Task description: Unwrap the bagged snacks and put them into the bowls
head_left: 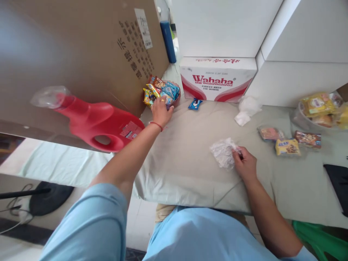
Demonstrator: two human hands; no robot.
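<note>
My left hand (162,112) reaches to a scalloped pinkish basket (178,97) heaped with small wrapped snacks (169,88). Its fingers are bent over the basket's near edge and seem to grip the rim, though the fingertips are partly hidden among the packets. In my right hand (245,164), low over the cloth, is a crumpled white tissue (223,153), pinched between thumb and fingers. Something small and dark shows at those fingertips, too little to name. A blue snack packet (195,104) lies alone to the right of the basket.
A red jug (100,121) stands left, against a large cardboard box (81,47). A Wahaba-style water carton (217,81) is at the back, with white crumpled tissue (246,108) beside it. Right lie several packets, including a yellow cookie pack (287,147), near a clear bowl (306,119).
</note>
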